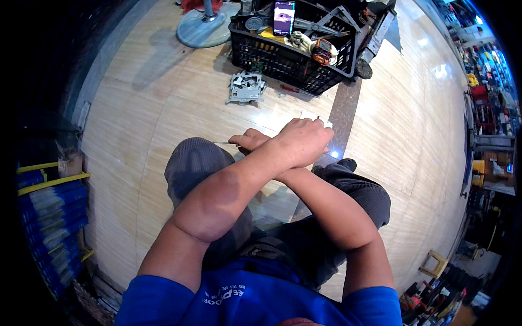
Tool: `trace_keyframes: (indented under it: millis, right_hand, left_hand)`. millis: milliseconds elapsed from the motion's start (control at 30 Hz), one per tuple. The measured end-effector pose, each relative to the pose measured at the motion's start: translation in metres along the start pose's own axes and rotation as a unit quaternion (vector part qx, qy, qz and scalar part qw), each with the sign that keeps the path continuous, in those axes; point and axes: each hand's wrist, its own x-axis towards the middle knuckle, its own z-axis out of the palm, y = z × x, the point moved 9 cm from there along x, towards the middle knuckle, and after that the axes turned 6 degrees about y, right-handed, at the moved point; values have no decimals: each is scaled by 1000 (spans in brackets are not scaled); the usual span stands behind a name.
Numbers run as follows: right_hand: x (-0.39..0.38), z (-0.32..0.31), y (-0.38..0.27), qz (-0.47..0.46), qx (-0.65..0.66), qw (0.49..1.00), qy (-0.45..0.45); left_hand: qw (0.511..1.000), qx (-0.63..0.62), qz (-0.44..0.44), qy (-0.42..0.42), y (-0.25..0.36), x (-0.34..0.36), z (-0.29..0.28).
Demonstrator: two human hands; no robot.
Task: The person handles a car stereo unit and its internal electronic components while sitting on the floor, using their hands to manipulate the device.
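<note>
The left hand (305, 138) reaches over to the person's right side. Its fingers bend down and close around a small white thing (327, 124), which pokes out past the knuckles. Most of the white thing is hidden under this hand, so I cannot tell its full shape.

The right hand (251, 140) is over on the left side, because the two arms cross, with the left arm (217, 198) on top. The fingers of the right hand curl together around a thin metal rod (222, 143). The rod sticks out to the left, near the left knee (197, 155). The other end is hidden, so I cannot tell how far in it goes.

Ahead of the right hand, a flat silver metal part (246, 89) lies on the shiny floor (163, 103). A little red tool (290, 88) lies ahead of the left hand, close to a big black crate (277, 58). The crate is full of bits. A phone (284, 19) with a lit screen stands up there, and an orange meter (322, 50) sits nearer to the left hand.

Ahead and left of both hands is a round pale base (204, 30) with a pole. Far off to the left of the hands is a stack of blue boxes (58, 212). Well off to the right, behind the hands, is a small yellow stool (433, 263).
</note>
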Motion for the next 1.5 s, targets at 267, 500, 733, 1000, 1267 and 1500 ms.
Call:
trace_keyframes:
  millis: [267,500,733,1000,1267,1500]
  right_hand:
    - [-5,6,-4,18,23,999,-38]
    - [-14,21,6,-20,-23,999,-41]
    - [-35,37,42,80,90,990,-71]
    - [-43,18,24,39,-133,990,-10]
    - [-54,-8,-6,27,-137,990,8]
    - [-79,-113,3,52,-160,969,182]
  left_hand:
    - [1000,-1,11,20,-5,-2,-3]
    - [999,9,15,33,-6,-8,-5]
    - [998,26,25,61,-5,-16,-17]
    - [995,-50,16,85,-10,-28,-38]
    - [780,-616,79,75,1,-54,-90]
    - [513,-816,265,-26,64,-89,-181]
